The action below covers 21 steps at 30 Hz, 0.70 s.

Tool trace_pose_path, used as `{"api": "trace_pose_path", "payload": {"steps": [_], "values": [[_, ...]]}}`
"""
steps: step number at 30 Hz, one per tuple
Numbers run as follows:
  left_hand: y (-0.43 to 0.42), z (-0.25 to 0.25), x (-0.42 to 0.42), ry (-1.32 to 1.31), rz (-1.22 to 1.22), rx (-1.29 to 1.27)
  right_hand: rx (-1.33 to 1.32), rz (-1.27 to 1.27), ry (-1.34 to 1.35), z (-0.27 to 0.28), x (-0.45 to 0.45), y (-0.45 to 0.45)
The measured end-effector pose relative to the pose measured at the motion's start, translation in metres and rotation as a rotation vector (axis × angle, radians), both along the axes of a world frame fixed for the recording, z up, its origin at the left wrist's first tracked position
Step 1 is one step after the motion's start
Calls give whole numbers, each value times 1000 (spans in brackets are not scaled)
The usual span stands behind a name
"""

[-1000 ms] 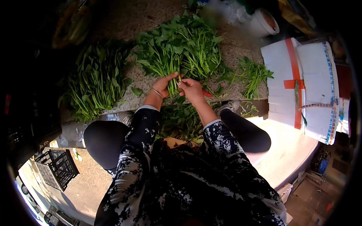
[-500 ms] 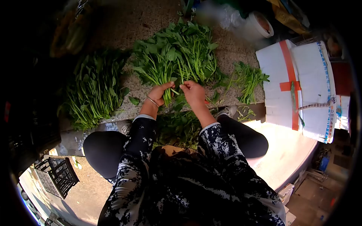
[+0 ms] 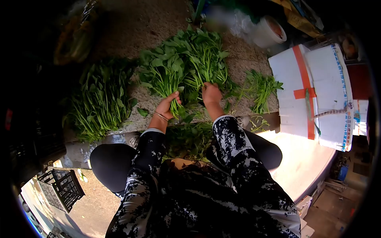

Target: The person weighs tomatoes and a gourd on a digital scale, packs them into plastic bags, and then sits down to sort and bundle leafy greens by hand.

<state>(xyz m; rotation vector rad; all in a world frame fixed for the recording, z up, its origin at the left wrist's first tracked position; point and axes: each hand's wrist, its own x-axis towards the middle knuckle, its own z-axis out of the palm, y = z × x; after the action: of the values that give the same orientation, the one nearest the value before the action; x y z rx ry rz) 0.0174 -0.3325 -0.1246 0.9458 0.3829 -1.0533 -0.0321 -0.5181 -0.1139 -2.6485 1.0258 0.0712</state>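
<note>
My left hand [image 3: 166, 106], with a bangle at the wrist, is wrapped round the stems of a bunch of leafy greens [image 3: 170, 81]. The cut stem ends poke out below its fingers. My right hand [image 3: 211, 94] is closed at the lower stems of the loose pile of leafy greens [image 3: 206, 51], just right of the bunch. Its fingertips are partly hidden among the stems. More greens [image 3: 188, 139] lie below my hands, between my knees.
A large row of greens [image 3: 103, 95] lies at left, a small heap [image 3: 262, 89] at right. White foam boxes with red tape [image 3: 303, 75] stand on the right, a white bucket [image 3: 270, 31] behind. A black crate [image 3: 61, 188] sits at lower left.
My right hand has moved up and right, away from the left hand, to the stems of the pile. The left hand has shifted slightly down and still grips the bunch.
</note>
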Motion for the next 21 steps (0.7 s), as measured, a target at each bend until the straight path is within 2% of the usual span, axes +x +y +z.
{"api": "trace_pose_path", "payload": {"steps": [2, 3, 4, 5, 6, 7, 8, 10, 13, 14, 17, 18, 20, 21], "values": [[7, -15, 2, 35, 173, -680, -1, -38, -3, 17, 0, 7], [9, -20, 3, -45, 150, -786, 131, -57, -62, 26, -1, 10], [9, -20, 2, -39, 154, -786, 262, -78, -117, 33, -6, 13], [10, -16, -1, -37, 139, -611, 263, -83, -106, 34, -13, 20], [11, -11, -2, -38, 119, -436, 356, -15, -217, 35, -19, 30], [6, 7, -8, 19, 149, -369, 449, 53, -332, 36, -24, 41], [6, 1, -10, 23, 144, -366, 355, 131, -362, 44, -29, 52], [4, -13, -11, 35, 37, -386, 389, 135, -232, 54, -33, 64], [4, -28, -10, 9, 5, -275, 294, 201, -281, 41, -37, 72], [4, -30, -9, -30, -13, -228, 300, 203, -277, 38, -39, 73], [6, -18, -10, -25, -5, -119, 501, 465, -387, 33, -38, 69], [7, -10, -11, -38, 4, -65, 505, 462, -385, 32, -38, 68], [5, -19, -8, 8, 37, -13, 744, 150, -500, 31, -37, 65], [6, -23, -7, 24, 35, -124, 792, -38, -545, 32, -35, 59]]}}
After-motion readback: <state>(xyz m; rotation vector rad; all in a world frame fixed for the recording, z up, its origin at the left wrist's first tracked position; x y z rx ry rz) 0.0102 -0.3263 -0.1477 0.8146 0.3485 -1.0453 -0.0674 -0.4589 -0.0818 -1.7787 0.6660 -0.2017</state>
